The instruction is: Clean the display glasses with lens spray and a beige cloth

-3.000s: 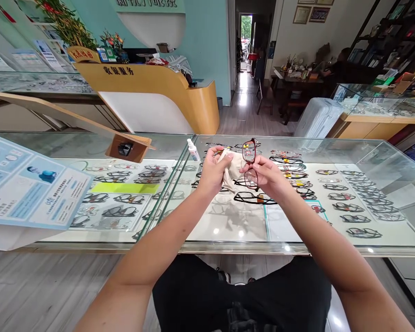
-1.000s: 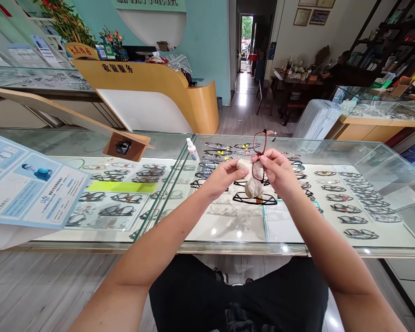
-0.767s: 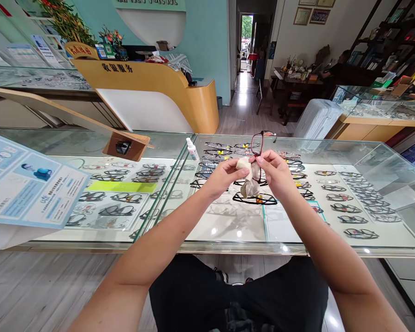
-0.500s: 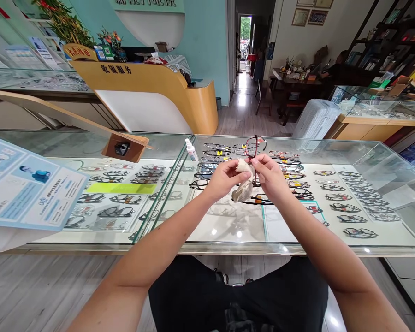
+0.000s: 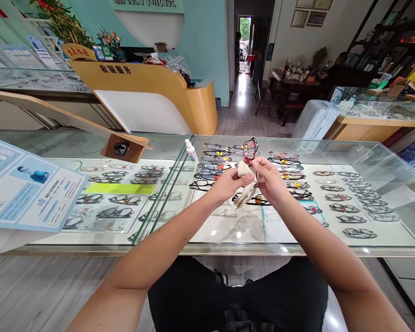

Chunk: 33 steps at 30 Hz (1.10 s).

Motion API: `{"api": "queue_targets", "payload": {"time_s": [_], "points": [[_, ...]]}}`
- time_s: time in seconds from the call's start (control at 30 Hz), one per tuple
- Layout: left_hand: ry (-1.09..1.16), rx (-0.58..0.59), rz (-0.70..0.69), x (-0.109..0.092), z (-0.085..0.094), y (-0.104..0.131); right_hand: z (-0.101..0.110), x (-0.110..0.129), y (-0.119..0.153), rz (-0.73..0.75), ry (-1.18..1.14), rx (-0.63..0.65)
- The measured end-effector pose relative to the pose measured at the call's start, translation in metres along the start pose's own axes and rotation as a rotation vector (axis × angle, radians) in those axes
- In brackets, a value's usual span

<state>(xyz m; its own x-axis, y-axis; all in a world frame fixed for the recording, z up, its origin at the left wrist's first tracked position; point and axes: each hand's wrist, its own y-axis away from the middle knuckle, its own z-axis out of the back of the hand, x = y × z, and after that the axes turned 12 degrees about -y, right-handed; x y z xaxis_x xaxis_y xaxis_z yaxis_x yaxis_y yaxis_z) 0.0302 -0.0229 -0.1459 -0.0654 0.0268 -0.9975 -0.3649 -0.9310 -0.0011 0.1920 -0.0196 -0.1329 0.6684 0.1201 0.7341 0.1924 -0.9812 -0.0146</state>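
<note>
Above the glass display case (image 5: 224,221), my two hands meet over a pair of glasses (image 5: 250,148) with a dark reddish frame. One lens rim sticks up beyond my fingertips; the rest is hidden behind the hands and a cloth. My left hand (image 5: 230,184) is closed on a beige cloth (image 5: 244,196) with a jagged edge, which hangs down below the fingers. The fingers of my right hand (image 5: 268,177) are closed around the glasses, close against the cloth. Beneath the glass lie rows of eyeglass frames (image 5: 334,187).
A white spray bottle (image 5: 191,151) stands on the case by the glass seam. To the left are a blue printed leaflet (image 5: 31,184) and a wooden board (image 5: 55,110). Beyond are a yellow-fronted counter (image 5: 138,83), a wrapped suitcase (image 5: 316,124) and a person (image 5: 342,67) seated at a table.
The glasses have turned in my fingers, so the raised rim tilts differently and the temple at its right no longer shows. The cloth has shifted slightly, its hanging end now lower.
</note>
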Motion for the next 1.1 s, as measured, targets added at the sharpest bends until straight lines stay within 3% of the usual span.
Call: {"api": "queue_targets", "payload": {"time_s": [0.47,0.77,1.1], "points": [[0.105,0.045,-0.076,0.0,-0.004,0.003,-0.001,-0.003,0.001,0.01,-0.032,0.07],[-0.009,-0.153,-0.24,-0.002,-0.013,0.011,-0.011,-0.007,0.011,0.072,0.011,0.082],[-0.016,-0.265,-0.259,-0.002,-0.014,0.011,-0.012,-0.003,0.012,0.103,0.043,0.117]]}}
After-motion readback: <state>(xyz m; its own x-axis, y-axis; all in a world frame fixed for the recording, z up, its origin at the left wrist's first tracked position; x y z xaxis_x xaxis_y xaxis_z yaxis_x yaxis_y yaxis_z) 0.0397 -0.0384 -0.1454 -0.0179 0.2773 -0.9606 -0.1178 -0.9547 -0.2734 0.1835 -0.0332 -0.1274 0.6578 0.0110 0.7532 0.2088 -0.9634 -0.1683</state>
